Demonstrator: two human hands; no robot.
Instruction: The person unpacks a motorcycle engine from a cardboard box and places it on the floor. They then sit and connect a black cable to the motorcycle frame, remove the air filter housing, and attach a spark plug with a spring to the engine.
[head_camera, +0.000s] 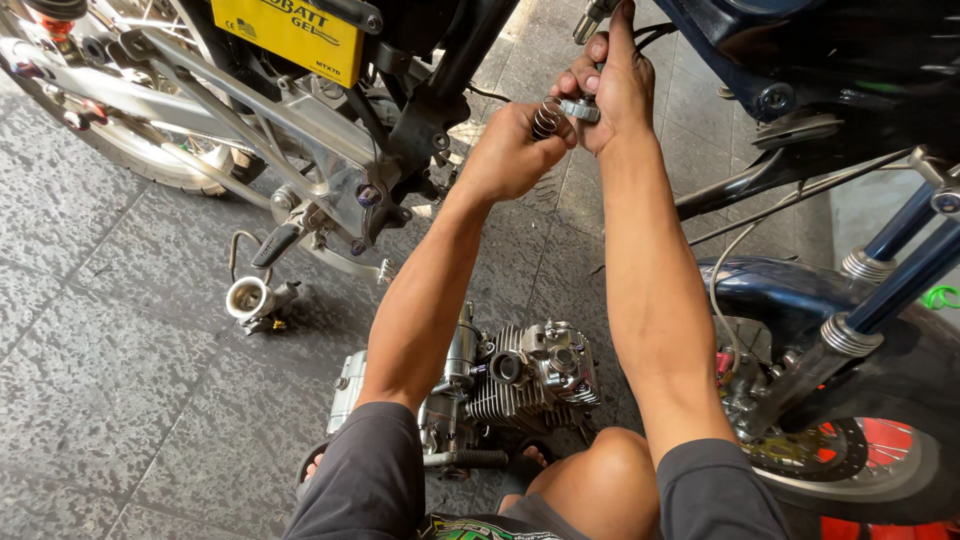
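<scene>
Both my arms reach straight out in front of me, elbows over my knees, and my hands meet under the bare frame of the motorcycle. My left hand (508, 150) is curled into a loose fist, thumb and fingers pinched on a small coiled metal spring (546, 116) that stands at my fingertips. My right hand (612, 88) is just beside it, touching it, with the fingers closed around a small grey metal fitting (580, 109) and one finger pointing up along the cable (590, 22) that hangs from above. Spring and fitting sit right between the two hands, pressed against each other.

Below my forearms, on the grey stone floor (110, 370), lies the removed engine (510, 375), its finned cylinder facing my right knee. To the left of it a carburettor (252, 300) rests on the floor by itself, near the footpeg. A yellow battery (290, 32) sits in the frame at upper left. At the right are the front wheel (850, 450) with its red-marked brake disc and the blue fork legs (900, 270).
</scene>
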